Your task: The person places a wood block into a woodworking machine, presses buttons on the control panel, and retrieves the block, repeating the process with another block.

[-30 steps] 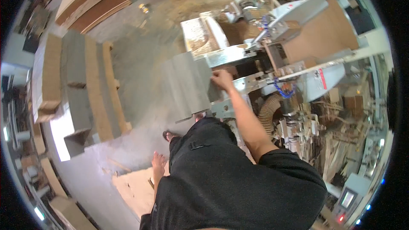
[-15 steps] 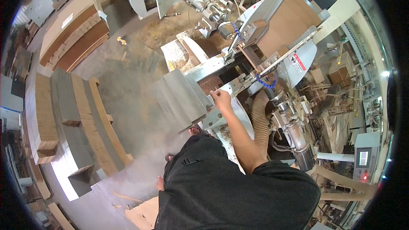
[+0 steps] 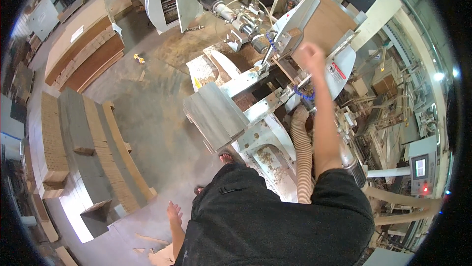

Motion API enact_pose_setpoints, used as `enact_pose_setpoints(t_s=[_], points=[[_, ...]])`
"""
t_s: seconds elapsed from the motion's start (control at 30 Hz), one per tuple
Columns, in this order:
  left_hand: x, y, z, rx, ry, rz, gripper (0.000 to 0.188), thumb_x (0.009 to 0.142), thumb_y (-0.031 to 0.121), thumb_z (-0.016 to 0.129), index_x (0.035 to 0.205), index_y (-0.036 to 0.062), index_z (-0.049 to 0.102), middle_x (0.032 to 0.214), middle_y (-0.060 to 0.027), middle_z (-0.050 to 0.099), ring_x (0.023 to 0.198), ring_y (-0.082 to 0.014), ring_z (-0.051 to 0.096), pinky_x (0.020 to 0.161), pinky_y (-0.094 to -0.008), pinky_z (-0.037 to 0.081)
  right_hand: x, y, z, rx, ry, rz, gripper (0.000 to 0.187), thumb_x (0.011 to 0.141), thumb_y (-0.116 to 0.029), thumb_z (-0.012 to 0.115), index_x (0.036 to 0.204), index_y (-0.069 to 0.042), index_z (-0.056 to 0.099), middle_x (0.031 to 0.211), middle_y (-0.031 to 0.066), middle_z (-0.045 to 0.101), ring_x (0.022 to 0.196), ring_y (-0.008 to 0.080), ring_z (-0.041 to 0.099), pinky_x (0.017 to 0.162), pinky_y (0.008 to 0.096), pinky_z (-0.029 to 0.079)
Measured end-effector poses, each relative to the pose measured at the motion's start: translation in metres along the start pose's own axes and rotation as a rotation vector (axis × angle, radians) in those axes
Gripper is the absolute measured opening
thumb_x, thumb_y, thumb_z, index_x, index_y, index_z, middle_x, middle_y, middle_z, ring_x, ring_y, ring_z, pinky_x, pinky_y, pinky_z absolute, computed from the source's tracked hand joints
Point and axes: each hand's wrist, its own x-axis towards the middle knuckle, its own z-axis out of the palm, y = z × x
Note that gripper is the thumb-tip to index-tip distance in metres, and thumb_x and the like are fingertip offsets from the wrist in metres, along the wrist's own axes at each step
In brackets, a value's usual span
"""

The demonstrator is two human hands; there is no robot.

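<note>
My right hand point(image 3: 313, 58) is raised over the woodworking machine, in front of the brown boards point(image 3: 327, 25) in its slanted holder. Motion smears its fingers, so whether they touch or hold anything is unclear. Low beside my dark clothes, my left hand point(image 3: 174, 213) hangs with its fingers apart and nothing in it. Grey wood-grain boards point(image 3: 216, 117) lie at the near left end of the machine. A metal rail point(image 3: 265, 109) runs from them toward the holder. Cylindrical motors point(image 3: 216, 6) sit on either side of the rails.
A ribbed hose point(image 3: 301, 153) rises beside the machine frame. Stacks of grey and tan boards point(image 3: 93, 143) stand at left, with a brown stack point(image 3: 81, 44) beyond. A yellow tool point(image 3: 139, 59) lies on the floor. A control box point(image 3: 422, 172) stands at right.
My right hand has left the rail near the grey boards and swung up and right toward the brown boards. My left hand has come into view at the lower left.
</note>
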Motion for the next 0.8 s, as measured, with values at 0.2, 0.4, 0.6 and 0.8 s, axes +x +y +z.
enact_pose_setpoints(t_s=[0.2,0.4,0.6,0.8], points=[[-0.016,-0.01,0.031,-0.099,0.074,-0.006,0.069,0.087,0.053,0.04,0.136,0.0074,0.026,0.134,-0.0186,0.038,0.12,-0.0314,0.04,0.093,-0.0485,0.034,0.202,0.062,-0.089,-0.313,0.142,-0.036,0.029,0.08,-0.03,0.058,0.093,-0.004,0.066,0.068,0.0029,0.06,0.058,0.0107,0.054,0.054,0.027,0.044],[0.047,-0.105,0.065,-0.123,0.061,-0.104,0.064,0.087,0.05,0.045,0.128,0.0018,0.037,0.117,-0.0158,0.05,0.103,-0.0283,0.052,0.08,-0.0412,0.041,0.286,0.123,-0.115,-0.474,0.169,0.144,0.031,0.08,-0.029,0.059,0.092,-0.002,0.066,0.074,0.0059,0.063,0.063,0.0129,0.058,0.058,0.0269,0.045],[0.092,-0.193,0.096,-0.196,0.082,0.019,0.065,0.088,0.048,0.047,0.118,-0.0102,0.045,0.109,-0.0133,0.054,0.094,-0.0235,0.058,0.076,-0.0336,0.044,0.156,0.056,-0.01,-0.006,-0.127,-0.082,0.029,0.083,-0.025,0.058,0.096,0.001,0.064,0.085,0.0076,0.066,0.073,0.012,0.061,0.067,0.0265,0.047],[-0.028,-0.068,0.145,-0.299,0.111,-0.026,0.068,0.088,0.05,0.044,0.132,-0.0008,0.032,0.125,-0.0177,0.046,0.111,-0.0278,0.049,0.081,-0.0399,0.042,-0.009,0.073,0.083,-0.146,-0.512,-0.023,0.025,0.078,-0.023,0.06,0.093,-0.003,0.063,0.08,0.0162,0.064,0.076,0.0294,0.062,0.069,0.035,0.047]])
